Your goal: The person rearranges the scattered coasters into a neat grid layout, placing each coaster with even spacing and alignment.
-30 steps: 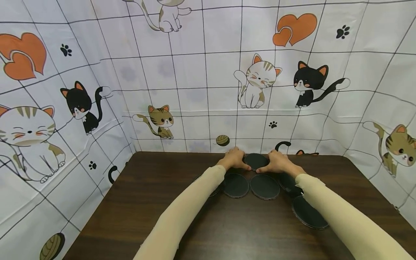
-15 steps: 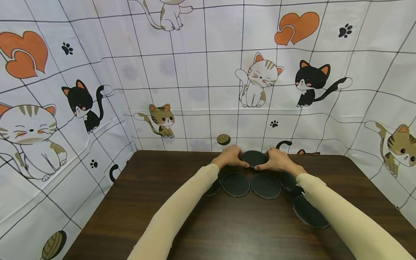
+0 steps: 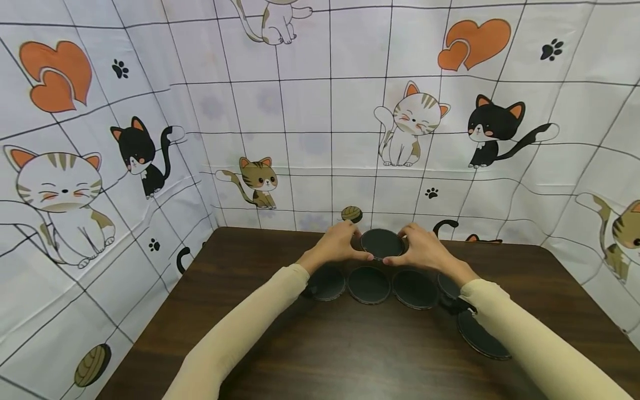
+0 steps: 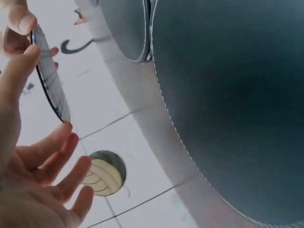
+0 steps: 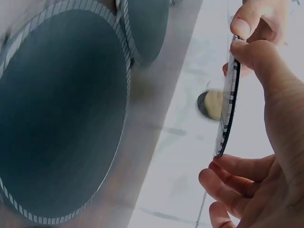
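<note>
Left grip and right grip both pinch one held disc, one from each side, fingers curved round the rim, thumbs close together on the near edge. Neither grip has anything else in it. Held disc sits between the two, dark face up, lifted off the tabletop. Left wrist view gets it almost edge-on: thin, dark rim, other face pale with grey lines.

More dark round discs, lying flat, all nearer the person than the grips. First disc just below left grip. Second disc below the held one, third disc below right grip, side by side. Fourth disc under right wrist, partly hidden. Fifth disc farther down and right of right grip, partly covered by right sleeve. Left sleeve runs down and left from left grip. Pale rims on the lying discs, clear in right wrist view. Behind both grips: white cloth with cat, heart and paw prints; yarn-ball print just above left grip.
</note>
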Demonstrator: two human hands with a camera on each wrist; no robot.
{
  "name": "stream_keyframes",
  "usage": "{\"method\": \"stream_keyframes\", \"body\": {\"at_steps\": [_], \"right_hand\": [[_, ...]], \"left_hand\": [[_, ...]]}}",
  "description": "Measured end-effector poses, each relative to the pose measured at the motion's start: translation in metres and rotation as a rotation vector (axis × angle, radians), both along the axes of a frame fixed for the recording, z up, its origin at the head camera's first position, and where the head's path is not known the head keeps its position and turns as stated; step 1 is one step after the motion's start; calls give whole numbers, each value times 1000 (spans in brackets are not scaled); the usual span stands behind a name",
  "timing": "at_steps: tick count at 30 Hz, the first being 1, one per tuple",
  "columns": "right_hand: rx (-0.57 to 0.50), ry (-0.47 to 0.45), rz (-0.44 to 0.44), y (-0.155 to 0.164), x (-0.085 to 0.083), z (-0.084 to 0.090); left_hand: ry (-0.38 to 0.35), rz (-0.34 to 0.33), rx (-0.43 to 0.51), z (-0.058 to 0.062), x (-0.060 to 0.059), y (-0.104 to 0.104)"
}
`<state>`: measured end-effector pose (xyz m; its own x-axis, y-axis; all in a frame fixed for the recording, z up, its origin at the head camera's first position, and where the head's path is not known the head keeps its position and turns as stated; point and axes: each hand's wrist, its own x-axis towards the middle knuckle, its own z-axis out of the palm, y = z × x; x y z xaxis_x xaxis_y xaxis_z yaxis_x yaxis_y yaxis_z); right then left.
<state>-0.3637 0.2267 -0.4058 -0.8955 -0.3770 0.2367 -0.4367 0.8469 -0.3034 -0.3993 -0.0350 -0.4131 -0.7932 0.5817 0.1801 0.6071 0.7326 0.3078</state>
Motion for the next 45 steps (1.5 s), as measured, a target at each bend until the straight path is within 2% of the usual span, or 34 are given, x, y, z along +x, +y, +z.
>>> {"method": "stream_keyframes", "body": {"at_steps": [5,15,20,26,30,36,41,45], "right_hand": [[-4,38,41,-17,20,2],[-61,48,105,-58,60,-6],[-58,58,151,-80,79,-8],[-25,61,175,-101,103,-13],[-5,38,164,-111,117,-22],[13,36,188,-122,132,-35],[29,-15,214,-130,139,-44],[40,-28,208,-135,139,-47]], "left_hand": [[45,25,32,3,31,-21],[59,93,37,5,91,-65],[73,92,56,4,120,-90],[81,97,81,-7,149,-112],[77,96,67,-16,163,-122],[40,101,19,-28,177,-129],[4,89,-38,-28,184,-135],[-17,78,-73,-25,185,-138]]}}
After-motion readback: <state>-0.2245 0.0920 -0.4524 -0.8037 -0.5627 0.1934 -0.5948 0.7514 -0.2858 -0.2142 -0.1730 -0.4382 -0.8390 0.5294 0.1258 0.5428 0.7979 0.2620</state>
